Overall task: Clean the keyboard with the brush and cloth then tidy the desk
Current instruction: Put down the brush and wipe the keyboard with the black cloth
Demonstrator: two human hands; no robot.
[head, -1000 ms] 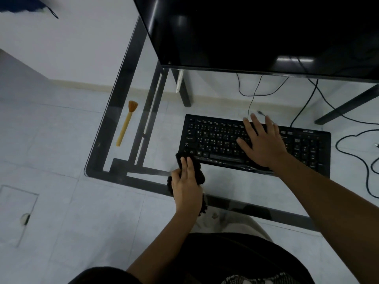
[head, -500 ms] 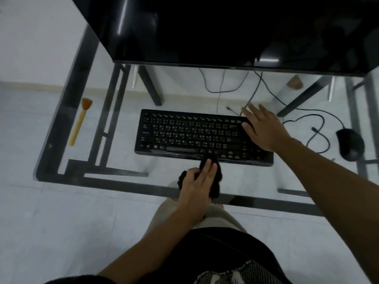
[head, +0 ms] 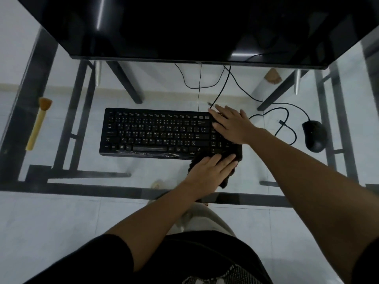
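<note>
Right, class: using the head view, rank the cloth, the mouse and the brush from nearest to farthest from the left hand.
1. Cloth: pressed under the left hand.
2. Mouse: off to the right.
3. Brush: far over on the left.

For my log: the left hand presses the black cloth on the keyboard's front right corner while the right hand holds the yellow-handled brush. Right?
No: the head view shows the right hand flat on the black keyboard; the yellow-handled brush lies untouched on the glass desk.

The left hand (head: 209, 170) covers most of the cloth (head: 225, 182).
</note>
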